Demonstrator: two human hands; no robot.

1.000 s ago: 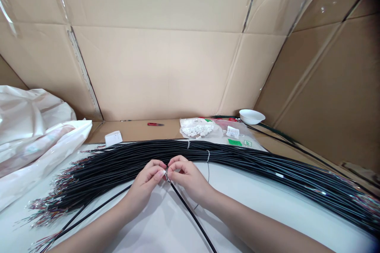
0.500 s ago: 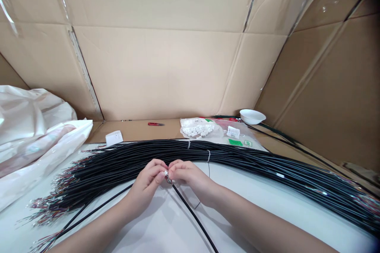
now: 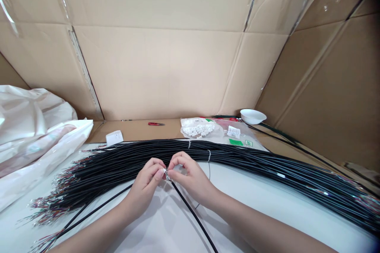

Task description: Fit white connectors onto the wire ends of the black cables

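Between thumb and fingers, my left hand (image 3: pixel 149 182) pinches a small white connector (image 3: pixel 164 171). Thin wires run from it to the end of a black cable (image 3: pixel 190 210), which slants down toward the bottom edge. Close on the right, my right hand (image 3: pixel 187 176) has thumb and index finger curled together at these wires; what its fingertips grip is too small to make out for sure. Just behind both hands lies a thick bundle of black cables (image 3: pixel 127 162), bound with ties, its left ends showing stripped coloured wires.
Along the back lie a bag of white connectors (image 3: pixel 198 129), a red-handled tool (image 3: pixel 156 124), a white card-like piece (image 3: pixel 114 138) and a white bowl (image 3: pixel 253 116). White plastic sheeting (image 3: pixel 44 138) is heaped at the left. Cardboard walls (image 3: pixel 160 71) rise behind and on the right.
My right hand's fingers have lifted and arched, leaving a gap between index finger and thumb. The left hand keeps its pinch on the connector, which has shifted slightly left.
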